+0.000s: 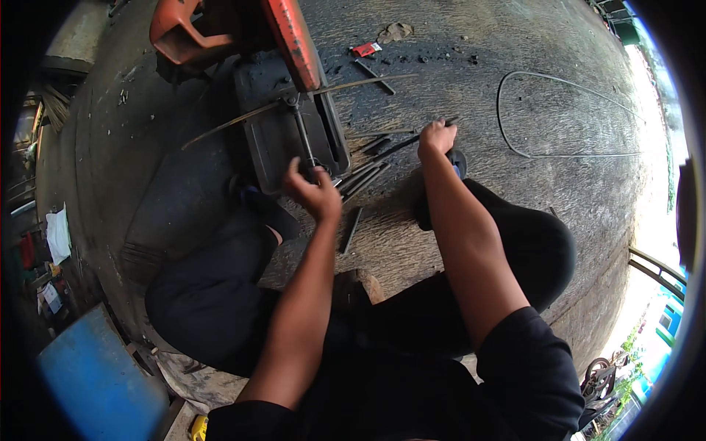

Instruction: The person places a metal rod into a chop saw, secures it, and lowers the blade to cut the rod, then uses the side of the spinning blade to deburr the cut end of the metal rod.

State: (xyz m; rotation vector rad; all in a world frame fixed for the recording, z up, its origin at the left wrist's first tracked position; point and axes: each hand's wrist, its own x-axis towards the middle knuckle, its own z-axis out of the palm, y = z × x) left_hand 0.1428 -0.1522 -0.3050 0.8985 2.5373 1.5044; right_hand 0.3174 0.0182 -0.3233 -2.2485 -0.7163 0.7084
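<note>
Two bare hands work low over the concrete floor [515, 88] in the head view. Our left hand [315, 192] is curled around the crank handle of the vise screw [301, 136] at the front of the black chop-saw base [283, 125]; we cannot tell how tightly it grips. Our right hand [437, 137] is clenched on the end of a thin steel rod [393, 149], which lies on the floor just right of the base, touching a loose bundle of cut rods [364, 178]. A long bent rod [243, 117] runs across the vise jaws beneath the orange saw guard [294, 37]. A small red packet [366, 49], flat and rectangular, lies farther up the floor beside a short dark bar [376, 78]. A grey wire loop [544, 110] curves well apart to the right. A blue panel [95, 382] sits at lower left.
</note>
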